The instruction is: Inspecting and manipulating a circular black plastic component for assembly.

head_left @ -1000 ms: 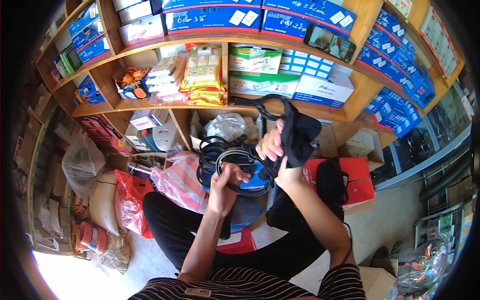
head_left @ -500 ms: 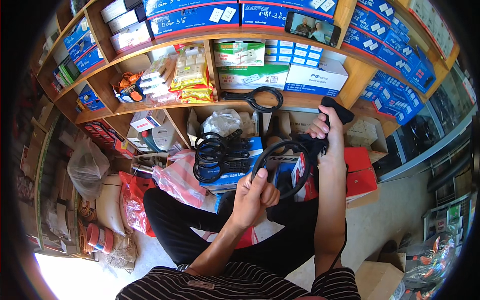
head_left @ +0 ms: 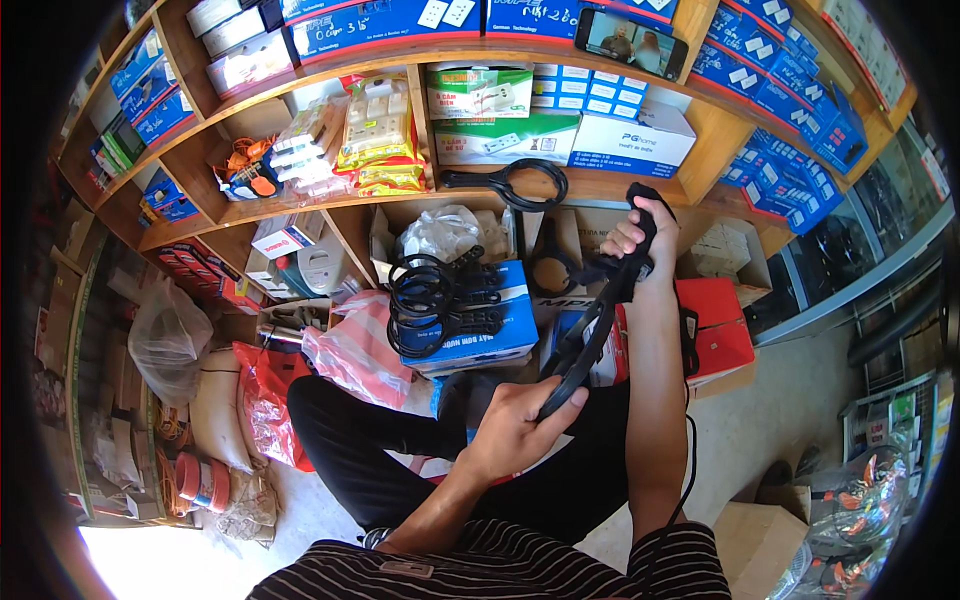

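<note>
Person seated on the floor facing wooden shelves (head_left: 300,205), legs in dark trousers folded under, striped shirt at the lower edge of view.

Both hands were on one black strap (head_left: 592,335), a long flat band pulled taut on a slant. Right hand (head_left: 637,232) raised to about the height of the lower shelf, fingers wrapped tight round the strap's upper end, where it bunched into a dark lump above the knuckles. Left hand (head_left: 520,430) low over the lap, fingers and thumb closed on the lower end. Between the two hands the strap ran in front of a blue box and a red box (head_left: 715,325); cannot tell whether it touched either.

Just left of the strap, a stack of black rings with handles (head_left: 430,300) lay on a blue carton (head_left: 480,335), which rested near the knees. One more black ring (head_left: 520,183) lay flat on the shelf board above, well apart from the right hand. A clear plastic bag (head_left: 440,230) sat behind the carton.

To the person's left: a red-and-white striped bag (head_left: 355,350) touching the left knee, a red bag (head_left: 262,400) beside it, a pale sack lower down.

Shelves held yellow packets (head_left: 380,135), green-and-white boxes (head_left: 495,110) and rows of blue boxes (head_left: 780,80)
</note>
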Tool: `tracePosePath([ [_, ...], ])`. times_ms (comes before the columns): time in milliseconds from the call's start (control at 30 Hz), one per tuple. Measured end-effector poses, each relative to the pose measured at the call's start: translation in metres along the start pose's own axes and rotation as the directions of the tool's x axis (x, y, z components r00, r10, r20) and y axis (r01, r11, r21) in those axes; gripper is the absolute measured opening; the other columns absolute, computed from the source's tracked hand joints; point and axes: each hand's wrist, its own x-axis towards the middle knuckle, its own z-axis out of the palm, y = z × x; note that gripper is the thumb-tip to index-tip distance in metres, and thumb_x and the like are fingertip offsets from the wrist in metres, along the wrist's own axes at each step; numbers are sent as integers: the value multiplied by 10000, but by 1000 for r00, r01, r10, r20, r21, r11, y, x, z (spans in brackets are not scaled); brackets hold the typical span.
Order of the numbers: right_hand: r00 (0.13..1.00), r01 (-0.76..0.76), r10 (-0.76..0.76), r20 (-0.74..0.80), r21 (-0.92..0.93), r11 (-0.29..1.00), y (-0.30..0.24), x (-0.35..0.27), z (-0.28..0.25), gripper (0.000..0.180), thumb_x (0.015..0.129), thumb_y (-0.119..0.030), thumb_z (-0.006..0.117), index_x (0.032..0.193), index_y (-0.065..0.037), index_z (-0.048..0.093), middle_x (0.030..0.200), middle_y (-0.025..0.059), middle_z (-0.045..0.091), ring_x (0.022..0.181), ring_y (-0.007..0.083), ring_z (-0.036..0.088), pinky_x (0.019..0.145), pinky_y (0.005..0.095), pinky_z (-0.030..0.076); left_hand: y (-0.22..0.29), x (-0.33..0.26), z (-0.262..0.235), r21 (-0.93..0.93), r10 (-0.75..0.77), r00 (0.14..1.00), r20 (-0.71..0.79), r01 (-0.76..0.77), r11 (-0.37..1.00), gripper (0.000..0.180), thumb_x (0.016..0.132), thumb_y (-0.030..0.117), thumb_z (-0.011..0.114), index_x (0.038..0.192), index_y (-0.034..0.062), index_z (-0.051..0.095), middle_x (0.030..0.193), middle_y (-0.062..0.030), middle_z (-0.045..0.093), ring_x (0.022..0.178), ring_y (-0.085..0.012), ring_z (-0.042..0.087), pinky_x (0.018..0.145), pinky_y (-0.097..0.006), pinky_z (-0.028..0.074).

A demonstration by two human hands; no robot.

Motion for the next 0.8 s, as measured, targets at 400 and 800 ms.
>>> tracePosePath([
  [400,893,431,-432,-125,-41,902,-54,45,-40,304,928,-318,656,729,-177,475,492,-5,367,416,156,390,452,323,358,4,-42,-89,186,-14,959,-282,69,980,271,994,222,704,811,29,650,539,-40,531,433,-135,502,448,-286,347],
  [800,920,390,-308,241,-515,764,99,-74,83,613,1045,-616,496,1322,-69,501,1063,78,570,846,163,577,641,321,490,-70,-25,-110,-803,-413,770,-486,-206,560,457,1122,456,426,755,187,383,533,61,181,437,-69,141,448,-280,136],
])
